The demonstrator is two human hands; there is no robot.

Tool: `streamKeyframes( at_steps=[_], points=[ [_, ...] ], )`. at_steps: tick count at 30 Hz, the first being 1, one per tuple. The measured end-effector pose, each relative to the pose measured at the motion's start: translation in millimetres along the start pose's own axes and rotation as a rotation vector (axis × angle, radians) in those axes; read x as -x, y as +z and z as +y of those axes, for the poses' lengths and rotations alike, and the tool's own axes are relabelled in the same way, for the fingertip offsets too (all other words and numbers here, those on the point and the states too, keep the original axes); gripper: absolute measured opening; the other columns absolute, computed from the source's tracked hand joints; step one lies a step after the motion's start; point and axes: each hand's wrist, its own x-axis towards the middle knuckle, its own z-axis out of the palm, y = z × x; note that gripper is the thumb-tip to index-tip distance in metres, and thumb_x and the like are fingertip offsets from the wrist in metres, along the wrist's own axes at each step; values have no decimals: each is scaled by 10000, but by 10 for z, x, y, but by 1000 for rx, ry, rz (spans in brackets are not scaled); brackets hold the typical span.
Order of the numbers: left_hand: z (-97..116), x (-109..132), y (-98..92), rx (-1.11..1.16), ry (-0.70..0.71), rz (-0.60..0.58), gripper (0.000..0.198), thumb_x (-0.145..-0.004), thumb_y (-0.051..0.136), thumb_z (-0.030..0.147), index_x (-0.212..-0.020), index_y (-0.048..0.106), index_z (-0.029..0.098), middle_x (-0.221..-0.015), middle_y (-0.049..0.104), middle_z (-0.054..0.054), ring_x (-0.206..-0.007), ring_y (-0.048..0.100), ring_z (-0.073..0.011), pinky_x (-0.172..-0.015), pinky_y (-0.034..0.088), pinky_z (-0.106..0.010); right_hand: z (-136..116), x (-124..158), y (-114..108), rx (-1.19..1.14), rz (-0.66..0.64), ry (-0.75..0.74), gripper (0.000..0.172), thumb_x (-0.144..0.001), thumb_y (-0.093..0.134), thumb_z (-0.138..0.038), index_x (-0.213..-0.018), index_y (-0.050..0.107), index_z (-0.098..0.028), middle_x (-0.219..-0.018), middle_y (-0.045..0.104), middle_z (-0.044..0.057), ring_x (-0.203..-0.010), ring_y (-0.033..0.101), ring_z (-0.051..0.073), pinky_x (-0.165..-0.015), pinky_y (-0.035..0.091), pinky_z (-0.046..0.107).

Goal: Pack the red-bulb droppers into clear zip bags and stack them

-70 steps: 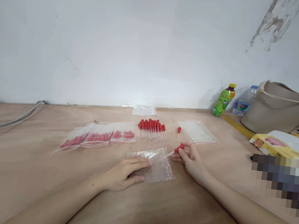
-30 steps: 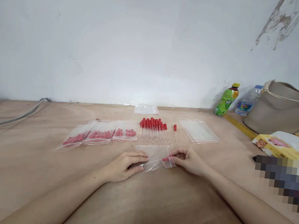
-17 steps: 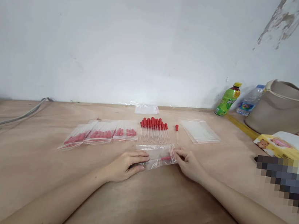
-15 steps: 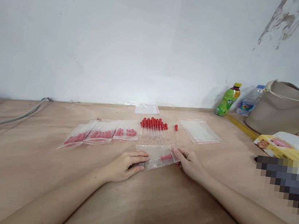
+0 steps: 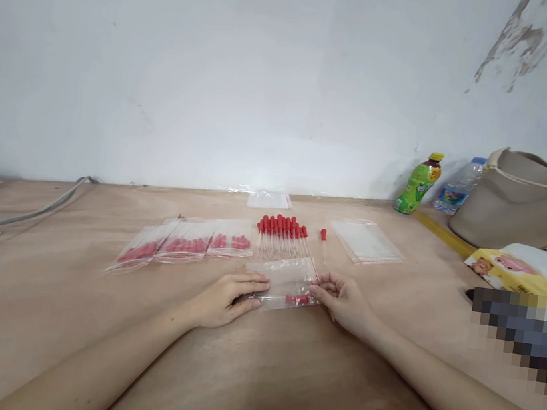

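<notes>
A clear zip bag [image 5: 289, 276] lies on the table in front of me. Inside it, near the lower edge, is a red-bulbed dropper [image 5: 297, 299]. Outstretched fingers of my left hand [image 5: 233, 299] rest on the bag's left end, the thumb apart. My right hand [image 5: 341, 301] pinches the bag's red-lined right edge, close to the red bulb. Just beyond the bag lies a pile of droppers [image 5: 280, 227] with red bulbs and clear stems. One single dropper [image 5: 323, 236] lies to the right of that pile.
Filled bags [image 5: 187, 244] of red-bulbed droppers overlap on the left. Flat zip bags [image 5: 368, 241] lie at right, another [image 5: 269, 200] by the wall. A green bottle [image 5: 418, 184], water bottle [image 5: 460, 186], beige bin [image 5: 520, 204] and yellow tissue pack [image 5: 502, 265] stand right; a cable [image 5: 62, 201] runs left.
The bag has been spread flatter, and the red bulb inside now lies level by the lower edge instead of slanted. My right hand has shifted its pinch slightly; my left hand has barely moved.
</notes>
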Motion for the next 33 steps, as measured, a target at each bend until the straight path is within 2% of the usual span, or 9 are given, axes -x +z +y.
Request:
streamKeyframes(
  at_steps=[2, 5, 7, 10, 14, 18, 26, 30, 33],
  points=[
    [-8, 2, 3, -3, -3, -1, 345, -873, 442, 262, -1212, 483, 212, -1249, 488, -51, -1144, 444, -174, -982, 340, -341, 32, -40, -36, 36, 6, 6, 318, -670, 575, -458, -825, 486, -195, -625, 579, -27, -320, 334, 45, -304, 252, 196],
    [-16, 0, 4, -15, -12, -18, 344, -883, 418, 256, -1222, 472, 229, -1270, 467, -42, -1163, 425, -179, -989, 330, -354, 53, -192, -174, 188, 125, -79, 303, -688, 550, -428, -853, 496, -180, -703, 600, 10, -416, 446, 77, -390, 353, 218],
    [-17, -6, 3, -21, -17, -31, 341, -890, 398, 246, -1223, 470, 233, -1278, 459, -38, -1173, 414, -180, -995, 320, -360, 26, -357, -304, 386, 243, -150, 254, -685, 553, -388, -814, 526, -170, -725, 607, 28, -525, 516, 108, -509, 409, 243],
    [-12, -14, 2, -27, -24, -37, 337, -895, 381, 238, -1219, 474, 230, -1278, 458, -35, -1181, 403, -179, -1005, 305, -361, -76, -654, -458, 759, 303, -155, 160, -716, 519, -316, -771, 552, -170, -764, 623, 47, -678, 566, 150, -654, 415, 263],
    [-7, -10, 6, -30, -24, -29, 337, -891, 395, 257, -1218, 474, 236, -1279, 457, -30, -1180, 404, -180, -1012, 297, -356, -192, -1007, -449, 1028, 304, 22, 320, -767, 473, -338, -993, 492, -112, -945, 601, 156, -901, 558, 234, -728, 404, 298],
    [-19, 1, 8, -47, -25, -29, 343, -889, 398, 265, -1224, 466, 234, -1282, 453, -34, -1182, 402, -182, -1013, 297, -357, -184, -1203, -347, 1048, 243, 125, 412, -759, 486, -306, -1082, 426, -60, -971, 577, 239, -867, 574, 308, -670, 420, 355],
    [-30, 7, 13, -70, -25, -25, 343, -893, 387, 271, -1223, 467, 227, -1280, 454, -36, -1177, 406, -176, -1011, 302, -355, -173, -979, -562, 982, 51, -26, 601, -744, 465, -168, -1280, 220, -47, -891, 609, 154, -797, 583, 219, -673, 421, 281],
    [-31, 9, 16, -77, -30, -26, 341, -892, 390, 273, -1220, 469, 227, -1280, 454, -32, -1177, 405, -169, -1009, 308, -346, -82, -720, -577, 453, 214, -154, 466, -783, 397, -258, -1218, 286, -133, -678, 545, -3, -520, 518, 114, -495, 414, 226],
    [-32, 9, 14, -72, -34, -24, 340, -893, 386, 275, -1221, 465, 236, -1282, 452, -29, -1178, 405, -175, -1004, 313, -359, 9, -558, -453, 34, 354, -136, 395, -749, 429, -302, -1112, 316, -194, -533, 439, -91, -380, 427, 85, -374, 366, 197]
  ],
)
